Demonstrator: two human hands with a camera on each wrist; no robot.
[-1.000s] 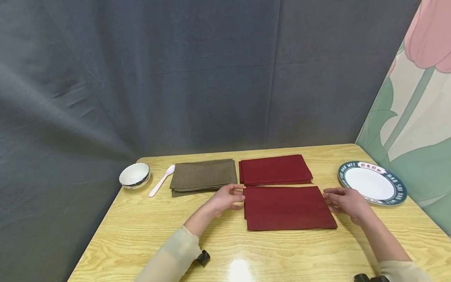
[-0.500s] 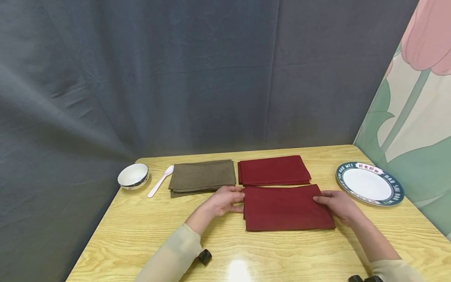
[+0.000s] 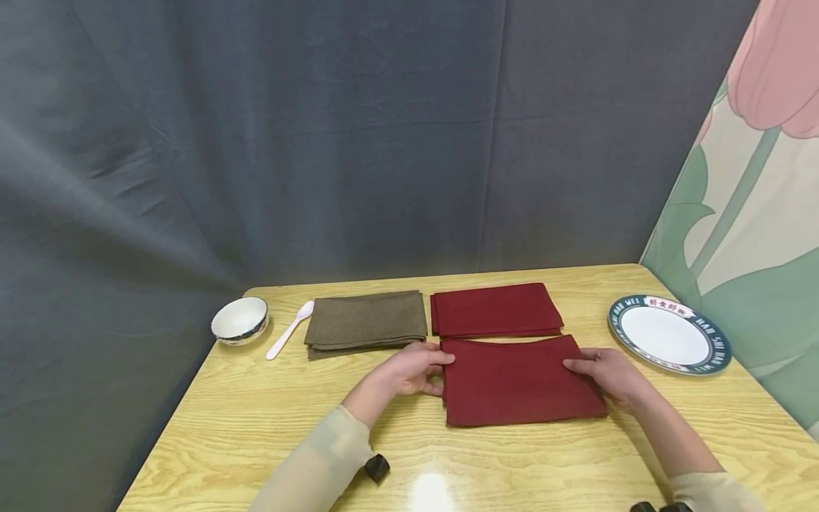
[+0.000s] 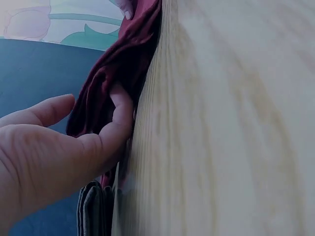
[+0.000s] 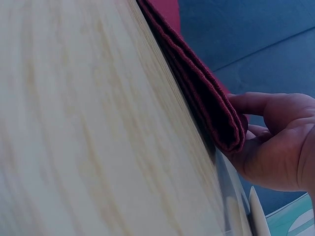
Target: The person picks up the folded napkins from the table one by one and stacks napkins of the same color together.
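Observation:
A folded dark red cloth (image 3: 521, 380) lies on the wooden table (image 3: 256, 427) in front of me. My left hand (image 3: 441, 370) pinches its left edge. In the left wrist view the thumb (image 4: 120, 115) is tucked under the raised red cloth (image 4: 118, 64), with a finger above it. My right hand (image 3: 572, 368) grips the right edge. The right wrist view shows a finger (image 5: 256, 103) over the folded red cloth (image 5: 197, 83) and the rest of the hand below it. Both edges sit slightly off the table.
Behind the held cloth lies a second red cloth stack (image 3: 495, 309), with a folded brown cloth (image 3: 365, 323) to its left. A white spoon (image 3: 291, 328) and a small bowl (image 3: 239, 318) sit far left. A plate (image 3: 668, 333) is at the right. A grey curtain hangs behind.
Both hands have moved inward from beside the near red cloth onto its side edges and taken hold. The edges have lifted slightly.

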